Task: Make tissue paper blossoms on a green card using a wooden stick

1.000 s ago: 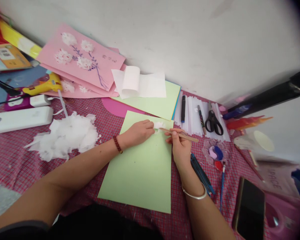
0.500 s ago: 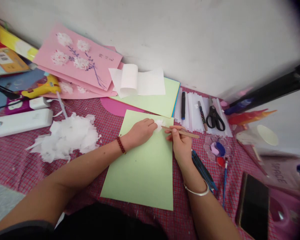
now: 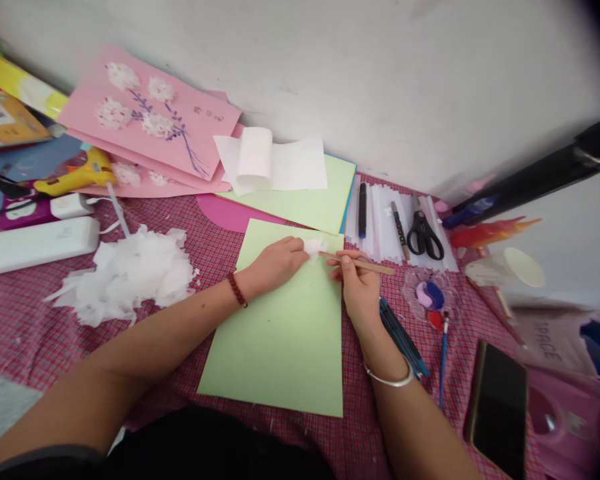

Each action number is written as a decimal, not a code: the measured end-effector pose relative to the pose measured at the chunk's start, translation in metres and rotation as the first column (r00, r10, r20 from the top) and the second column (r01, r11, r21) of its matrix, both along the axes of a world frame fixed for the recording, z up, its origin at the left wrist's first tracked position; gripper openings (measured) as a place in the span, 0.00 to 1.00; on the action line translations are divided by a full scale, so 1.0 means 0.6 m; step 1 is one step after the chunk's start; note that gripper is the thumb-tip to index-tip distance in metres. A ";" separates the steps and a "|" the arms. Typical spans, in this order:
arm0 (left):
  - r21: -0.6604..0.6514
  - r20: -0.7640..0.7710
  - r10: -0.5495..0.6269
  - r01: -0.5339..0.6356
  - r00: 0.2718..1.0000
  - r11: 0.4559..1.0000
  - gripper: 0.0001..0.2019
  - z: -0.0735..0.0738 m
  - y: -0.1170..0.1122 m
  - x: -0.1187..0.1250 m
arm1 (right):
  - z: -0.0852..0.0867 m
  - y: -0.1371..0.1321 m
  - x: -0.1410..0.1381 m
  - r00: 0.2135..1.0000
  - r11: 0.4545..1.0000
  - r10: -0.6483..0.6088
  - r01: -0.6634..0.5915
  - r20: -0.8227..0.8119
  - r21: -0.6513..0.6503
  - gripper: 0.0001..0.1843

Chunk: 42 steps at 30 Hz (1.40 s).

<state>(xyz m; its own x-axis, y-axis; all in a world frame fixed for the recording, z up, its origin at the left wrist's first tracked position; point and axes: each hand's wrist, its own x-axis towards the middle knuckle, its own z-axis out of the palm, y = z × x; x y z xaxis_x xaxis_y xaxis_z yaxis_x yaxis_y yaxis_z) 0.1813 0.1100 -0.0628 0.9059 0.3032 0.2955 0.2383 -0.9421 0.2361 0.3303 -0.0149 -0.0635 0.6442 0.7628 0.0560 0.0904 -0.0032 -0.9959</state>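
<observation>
A light green sheet of paper [image 3: 275, 347] lies in front of me. Near its upper right, a small white tissue piece [image 3: 314, 249] sits at the fingertips of my left hand [image 3: 279, 263], whose fingers are bent together and press it down. In my right hand [image 3: 359, 287] is a flat wooden stick [image 3: 367, 265], pinched between thumb and fingers. Its tip touches the right side of the tissue. On the left lies a loose heap of torn white tissue [image 3: 135, 273].
Behind are pink flower cards [image 3: 145, 113] and a white paper roll [image 3: 255, 160]. A yellow glue gun [image 3: 80, 175] and white power bank [image 3: 40, 245] lie left. To the right are black scissors [image 3: 425, 237], a paint palette [image 3: 430, 293], a paintbrush [image 3: 443, 360] and a phone [image 3: 497, 407].
The whole view has shifted slightly. Both hands stay at the tissue on the green sheet, which looks a little more spread out between the left fingertips and the stick.
</observation>
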 end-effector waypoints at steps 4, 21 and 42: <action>-0.090 0.010 0.013 -0.012 1.000 0.996 0.17 -0.001 0.003 0.002 | -0.001 -0.003 0.001 0.997 0.996 -0.069 0.070 -0.033 0.055 0.11; -0.143 0.160 -0.009 0.032 0.987 0.989 0.09 0.009 -0.002 -0.005 | 0.000 -0.010 -0.005 0.998 0.988 -0.057 0.055 0.006 0.143 0.10; -0.090 0.118 0.072 -0.061 0.990 0.994 0.09 0.011 0.002 0.036 | 0.011 -0.012 -0.006 0.986 0.992 -0.059 0.040 0.153 0.122 0.11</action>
<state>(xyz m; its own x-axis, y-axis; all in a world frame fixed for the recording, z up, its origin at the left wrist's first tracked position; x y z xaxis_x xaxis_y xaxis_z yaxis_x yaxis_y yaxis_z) 0.2029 0.1111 -0.0563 0.8420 0.3907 0.3721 0.2646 -0.9000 0.3465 0.3270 -0.0220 -0.0567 0.6573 0.7121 0.2468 0.2477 0.1052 -0.9631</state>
